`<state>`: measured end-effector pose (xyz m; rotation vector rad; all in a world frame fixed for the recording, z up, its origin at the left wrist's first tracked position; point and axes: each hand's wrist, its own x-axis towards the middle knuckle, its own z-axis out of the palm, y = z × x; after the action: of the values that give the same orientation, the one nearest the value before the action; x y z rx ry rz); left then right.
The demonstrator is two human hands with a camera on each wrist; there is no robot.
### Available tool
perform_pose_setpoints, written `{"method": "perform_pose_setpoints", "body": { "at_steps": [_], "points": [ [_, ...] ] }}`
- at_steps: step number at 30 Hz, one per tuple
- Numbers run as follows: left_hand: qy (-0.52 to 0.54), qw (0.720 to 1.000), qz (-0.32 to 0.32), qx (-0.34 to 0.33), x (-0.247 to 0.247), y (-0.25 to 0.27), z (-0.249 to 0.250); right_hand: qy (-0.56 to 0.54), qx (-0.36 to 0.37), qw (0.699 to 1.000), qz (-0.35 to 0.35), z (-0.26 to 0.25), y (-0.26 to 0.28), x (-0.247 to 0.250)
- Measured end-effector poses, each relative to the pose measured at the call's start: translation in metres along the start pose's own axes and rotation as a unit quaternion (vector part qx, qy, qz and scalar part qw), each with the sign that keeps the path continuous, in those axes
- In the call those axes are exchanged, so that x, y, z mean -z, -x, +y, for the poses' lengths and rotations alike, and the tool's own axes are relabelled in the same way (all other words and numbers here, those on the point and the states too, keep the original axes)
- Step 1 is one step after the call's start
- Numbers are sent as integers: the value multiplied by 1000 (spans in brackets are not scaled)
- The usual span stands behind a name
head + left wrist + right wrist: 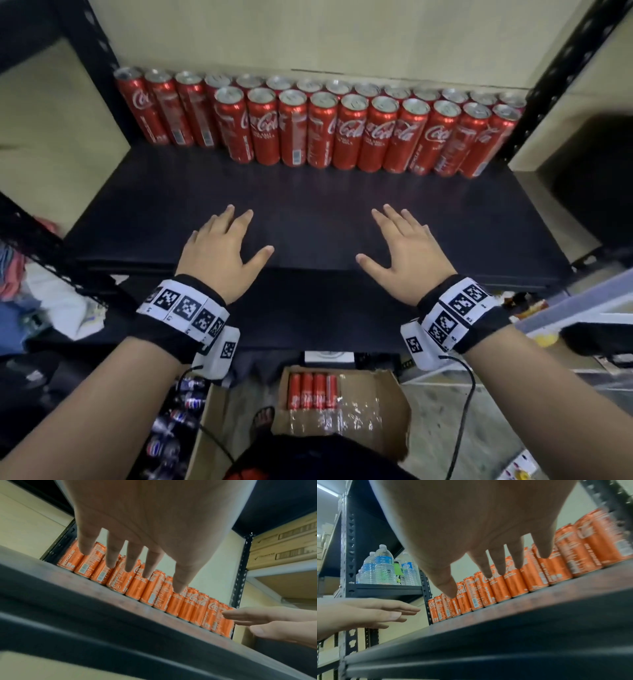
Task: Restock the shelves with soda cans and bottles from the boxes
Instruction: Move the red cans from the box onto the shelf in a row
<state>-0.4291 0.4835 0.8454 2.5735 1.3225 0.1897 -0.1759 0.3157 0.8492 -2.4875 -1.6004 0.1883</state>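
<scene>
Two rows of tall red cola cans (pixel 342 133) stand upright at the back of the black shelf (pixel 308 192); the front row stops short of the left end. My left hand (pixel 222 253) and right hand (pixel 404 253) hover palm down over the shelf's front part, fingers straight and spread, holding nothing. In the left wrist view the cans (pixel 145 588) appear beyond my left fingers (pixel 113 553). The right wrist view shows the same cans (pixel 522 577) past my right fingers (pixel 498 561). On the floor below, an open cardboard box (pixel 373 404) holds several red cans (pixel 311 390) lying flat.
A second box with blue-labelled cans (pixel 171 425) sits at lower left on the floor. Black perforated uprights (pixel 99 68) frame the shelf on both sides. A neighbouring shelf holds water bottles (pixel 385 566). Cardboard cartons (pixel 284 543) sit on shelving to the right.
</scene>
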Motion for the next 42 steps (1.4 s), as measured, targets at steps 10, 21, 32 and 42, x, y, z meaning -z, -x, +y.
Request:
{"method": "perform_pose_setpoints", "body": {
  "at_steps": [10, 21, 32, 42],
  "points": [
    [17, 996, -86, -16, -96, 112, 86, -44, -3, 998, -47, 103, 125, -53],
    [-41, 916, -391, 82, -238, 185, 78, -85, -132, 938, -308, 168, 218, -188],
    [-87, 822, -536, 168, -454, 217, -12, -61, -217, 859, -459, 189, 247, -378],
    [-27, 835, -533, 134, -626, 186, -70, 1, -144, 857, -494, 201, 214, -571]
  ]
}}
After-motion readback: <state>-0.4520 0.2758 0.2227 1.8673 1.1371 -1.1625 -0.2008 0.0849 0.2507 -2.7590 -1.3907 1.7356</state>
